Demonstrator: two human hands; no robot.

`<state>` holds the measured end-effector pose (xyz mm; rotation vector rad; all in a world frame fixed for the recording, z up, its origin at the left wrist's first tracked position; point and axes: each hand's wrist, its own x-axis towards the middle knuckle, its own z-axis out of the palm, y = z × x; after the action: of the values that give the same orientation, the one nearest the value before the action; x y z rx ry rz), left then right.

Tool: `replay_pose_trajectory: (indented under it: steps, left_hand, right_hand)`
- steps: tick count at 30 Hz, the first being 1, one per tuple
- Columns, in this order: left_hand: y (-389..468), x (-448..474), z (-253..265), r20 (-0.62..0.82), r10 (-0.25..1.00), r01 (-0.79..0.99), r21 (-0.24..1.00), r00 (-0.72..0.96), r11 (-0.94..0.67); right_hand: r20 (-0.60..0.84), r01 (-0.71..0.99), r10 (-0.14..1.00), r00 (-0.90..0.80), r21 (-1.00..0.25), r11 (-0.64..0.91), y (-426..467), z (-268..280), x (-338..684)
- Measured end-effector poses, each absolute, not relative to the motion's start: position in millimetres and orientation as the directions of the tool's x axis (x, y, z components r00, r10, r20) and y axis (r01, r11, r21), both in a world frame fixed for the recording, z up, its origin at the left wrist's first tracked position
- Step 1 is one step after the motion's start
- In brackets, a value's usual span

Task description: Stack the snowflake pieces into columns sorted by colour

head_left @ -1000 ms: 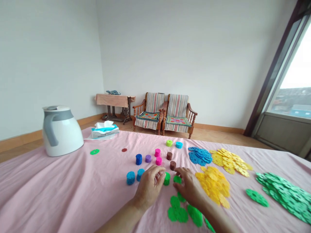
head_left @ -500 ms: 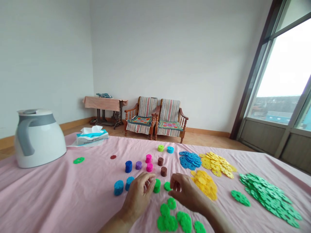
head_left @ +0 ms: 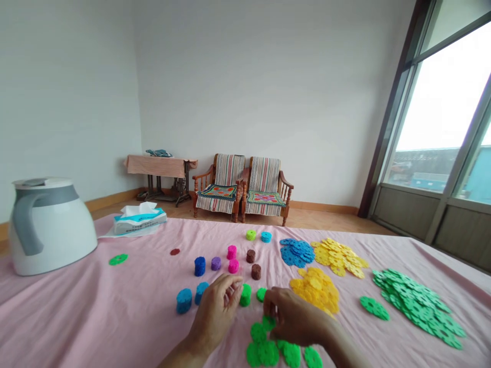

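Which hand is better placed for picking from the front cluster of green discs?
Probably the right hand: it is closer to that cluster, while the left hand is beside the taller green stack.

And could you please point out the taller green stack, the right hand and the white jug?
Taller green stack [head_left: 246,296], head view: side.
Right hand [head_left: 294,316], head view: back of the hand.
White jug [head_left: 57,231], head view: body.
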<state>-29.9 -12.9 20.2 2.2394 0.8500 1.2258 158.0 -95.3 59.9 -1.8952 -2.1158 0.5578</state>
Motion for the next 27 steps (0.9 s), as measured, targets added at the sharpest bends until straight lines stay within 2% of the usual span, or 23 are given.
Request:
replay_pose_trajectory:
  steps: [8, 14, 16, 18, 21, 24, 27]
  left_hand:
    - [-13, -30, 20, 0.575, 0.7, 0.307, 0.636, 0.424, -0.708]
    - [-11, -32, 19, 0.577, 0.696, 0.305, 0.632, 0.428, -0.712]
    - [-12, -32, 20, 0.573, 0.701, 0.304, 0.639, 0.425, -0.707]
    - [-14, -31, 20, 0.569, 0.707, 0.303, 0.646, 0.421, -0.701]
    - [-16, -30, 22, 0.573, 0.707, 0.299, 0.648, 0.414, -0.7]
    - [-18, -30, 23, 0.578, 0.706, 0.298, 0.646, 0.41, -0.702]
    - [-19, -30, 24, 0.582, 0.706, 0.305, 0.642, 0.404, -0.703]
  right_hand:
    - [-0.066, 0.892, 0.988, -0.138, -0.442, 0.095, -95, 59, 159]
    - [-0.011, 0.898, 0.993, -0.119, -0.427, 0.103, -96, 55, 159]
    - [0.003, 0.867, 0.994, -0.111, -0.488, 0.098, -94, 55, 160]
    - [0.032, 0.786, 0.995, -0.09, -0.611, 0.091, -88, 53, 162]
    - [0.138, 0.629, 0.988, 0.076, -0.775, 0.06, -73, 43, 168]
    - [0.163, 0.486, 0.953, 0.256, -0.874, 0.019, -59, 25, 174]
    - [0.117, 0.416, 0.951, 0.287, -0.909, -0.014, -51, 10, 176]
